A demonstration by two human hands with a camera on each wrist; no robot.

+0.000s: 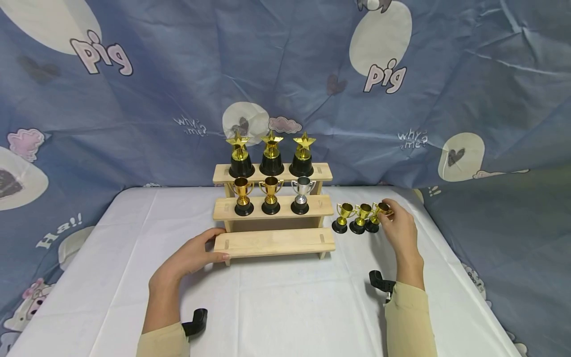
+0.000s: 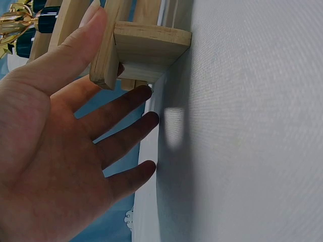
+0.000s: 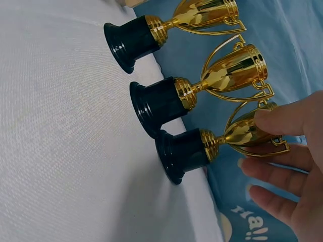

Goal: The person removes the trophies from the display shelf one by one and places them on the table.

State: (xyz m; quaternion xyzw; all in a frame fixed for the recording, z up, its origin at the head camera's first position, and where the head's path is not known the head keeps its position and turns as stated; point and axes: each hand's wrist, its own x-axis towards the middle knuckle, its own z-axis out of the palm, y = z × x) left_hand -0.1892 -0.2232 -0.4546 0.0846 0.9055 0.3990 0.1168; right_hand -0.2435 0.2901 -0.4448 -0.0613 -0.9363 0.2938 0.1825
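A three-step wooden display stand (image 1: pixel 274 242) stands on the white table. My left hand (image 1: pixel 193 254) holds the left end of its lowest step, thumb at the front edge and index finger at the back; the other fingers (image 2: pixel 121 143) spread out beside it. To the right of the stand, three small gold trophy cups stand in a row on black bases. My right hand (image 1: pixel 400 225) pinches the bowl of the rightmost trophy cup (image 3: pixel 247 130) between thumb and fingers. Beside it are the middle trophy cup (image 3: pixel 229 75) and the left trophy cup (image 1: pixel 342 217).
Three gold star trophies (image 1: pixel 271 161) line the top step. On the middle step are two bronze-gold trophy cups (image 1: pixel 270 193) and a silver trophy cup (image 1: pixel 301 193). A blue printed cloth (image 1: pixel 285 74) hangs behind the white-covered table (image 1: pixel 285 307).
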